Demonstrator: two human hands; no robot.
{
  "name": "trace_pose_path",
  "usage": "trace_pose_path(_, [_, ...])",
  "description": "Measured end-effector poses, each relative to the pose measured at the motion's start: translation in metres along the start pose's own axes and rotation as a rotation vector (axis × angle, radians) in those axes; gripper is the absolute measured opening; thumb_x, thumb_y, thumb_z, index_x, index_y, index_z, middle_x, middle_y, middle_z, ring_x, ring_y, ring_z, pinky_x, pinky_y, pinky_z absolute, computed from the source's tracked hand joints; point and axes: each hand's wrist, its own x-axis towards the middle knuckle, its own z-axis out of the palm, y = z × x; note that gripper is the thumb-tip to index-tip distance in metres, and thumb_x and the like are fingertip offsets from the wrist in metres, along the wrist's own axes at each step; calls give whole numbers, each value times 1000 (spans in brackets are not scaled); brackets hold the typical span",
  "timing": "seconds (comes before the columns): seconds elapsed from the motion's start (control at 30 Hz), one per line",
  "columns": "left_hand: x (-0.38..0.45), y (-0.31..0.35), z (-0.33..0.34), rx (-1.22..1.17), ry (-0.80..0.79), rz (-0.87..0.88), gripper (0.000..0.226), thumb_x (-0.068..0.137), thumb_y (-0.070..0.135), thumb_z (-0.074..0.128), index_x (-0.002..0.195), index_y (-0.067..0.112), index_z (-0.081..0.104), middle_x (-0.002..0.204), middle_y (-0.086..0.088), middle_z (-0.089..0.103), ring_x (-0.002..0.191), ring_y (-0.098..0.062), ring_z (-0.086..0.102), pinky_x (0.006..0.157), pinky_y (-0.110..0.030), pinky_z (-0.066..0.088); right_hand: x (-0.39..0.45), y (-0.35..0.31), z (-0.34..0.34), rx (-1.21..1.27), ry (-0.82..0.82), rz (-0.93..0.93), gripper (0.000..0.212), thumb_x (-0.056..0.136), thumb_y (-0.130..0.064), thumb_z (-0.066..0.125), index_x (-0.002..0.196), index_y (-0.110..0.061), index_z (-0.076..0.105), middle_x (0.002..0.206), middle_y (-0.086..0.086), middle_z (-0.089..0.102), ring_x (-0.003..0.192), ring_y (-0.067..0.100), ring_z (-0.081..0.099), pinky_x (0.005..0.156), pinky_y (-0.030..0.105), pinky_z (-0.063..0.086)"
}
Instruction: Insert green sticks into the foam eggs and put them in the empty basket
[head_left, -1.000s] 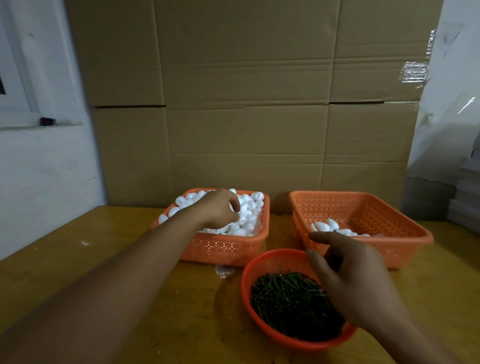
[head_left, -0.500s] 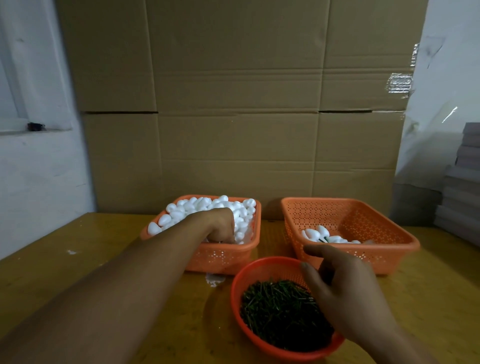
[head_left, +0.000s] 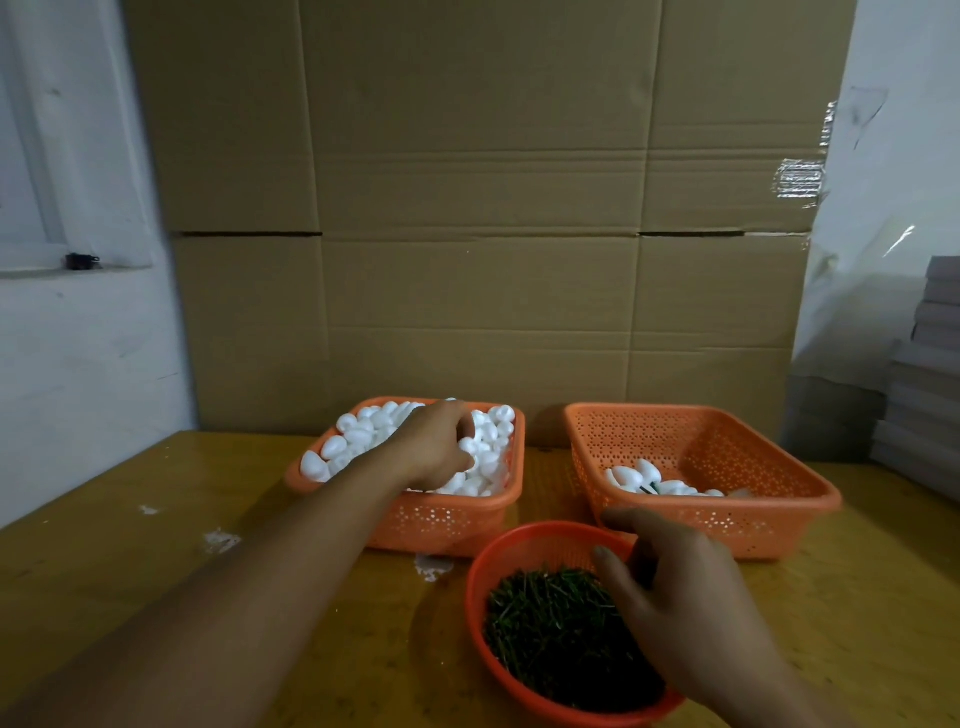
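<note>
While the left hand (head_left: 436, 449) has curled into the foam eggs (head_left: 363, 441), apparently gripping one, the right hand (head_left: 675, 587) stays loosely open above the green sticks (head_left: 545, 623).

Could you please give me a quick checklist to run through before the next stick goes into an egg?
1. Left hand is down in the pile of foam eggs in the left basket: ok; whether it holds an egg: cannot tell.
2. Right hand over the green sticks: ok; stick pinched: cannot tell.
3. Round bowl well stocked with sticks: ok.
4. Right basket has room beside its few finished eggs: ok.
</note>
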Motion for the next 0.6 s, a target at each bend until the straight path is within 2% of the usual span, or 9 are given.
trace_pose_path(0.1, [-11,7,0,-281,67,37,10,92,17,64,99,22,61,93,3,71,86,-17,66,74,-34,52,-1,-1,2,-6,-29,10,39,89,-45,67,127,-36,63,69,-13,68,68,1,66,69,33,58])
trace_pose_path(0.23, [-29,19,4,-503,149,142,11,95,9,62,101,18,62,95,7,70,88,-12,66,78,-32,54,-2,-2,3,-17,-53,10,42,89,-47,65,129,-37,61,75,-15,69,73,1,67,73,34,58])
trace_pose_path(0.33, [-43,27,7,-702,153,197,9,97,11,62,101,19,61,97,5,71,92,-18,69,84,-39,56,-2,-2,3,-26,-52,8,41,89,-46,67,128,-36,62,71,-15,68,69,0,66,71,31,57])
trace_pose_path(0.47, [-59,35,10,-797,142,276,18,96,20,59,104,34,53,99,9,72,85,-28,65,75,-42,53,-2,-1,3,-26,-73,11,41,89,-45,66,129,-35,62,70,-15,68,66,1,66,70,32,57])
trace_pose_path(0.6, [-68,39,8,-764,133,325,33,99,14,60,113,40,47,103,16,71,88,-21,65,76,-35,52,-2,-1,3,-49,-93,6,42,89,-45,67,130,-36,60,66,-11,68,62,0,64,63,27,56])
